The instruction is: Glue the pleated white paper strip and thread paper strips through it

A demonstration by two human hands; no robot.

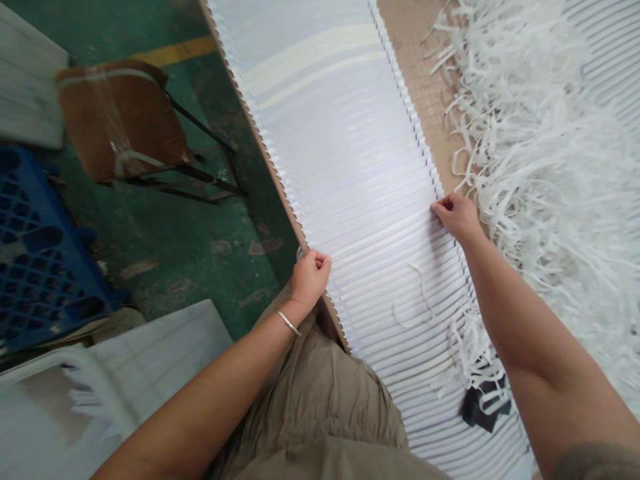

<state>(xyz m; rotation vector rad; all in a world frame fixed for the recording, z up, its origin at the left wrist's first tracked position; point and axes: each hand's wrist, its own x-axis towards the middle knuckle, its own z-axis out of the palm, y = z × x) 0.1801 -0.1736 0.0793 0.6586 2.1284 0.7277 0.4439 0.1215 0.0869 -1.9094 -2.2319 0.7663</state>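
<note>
A long row of thin white sheets (350, 160) lies overlapped like shingles, their edges forming narrow ridges. At the row's left edge my left hand (311, 279), with a bangle on its wrist, is closed in a pinch. My right hand (456, 217) pinches at the right edge, a little farther up. A narrow white strip seems to run between the two hands along one ridge, its ends hidden by my fingers. A loose curled thin strip (423, 293) lies on the sheets between my forearms.
A big tangle of white paper strips (555, 173) is heaped on the right, beside brown cardboard (410, 40). Near my right forearm are a smaller clump and a black piece (483, 407). On the left stand a brown-seated chair (120, 123) and a blue plastic pallet (50, 247).
</note>
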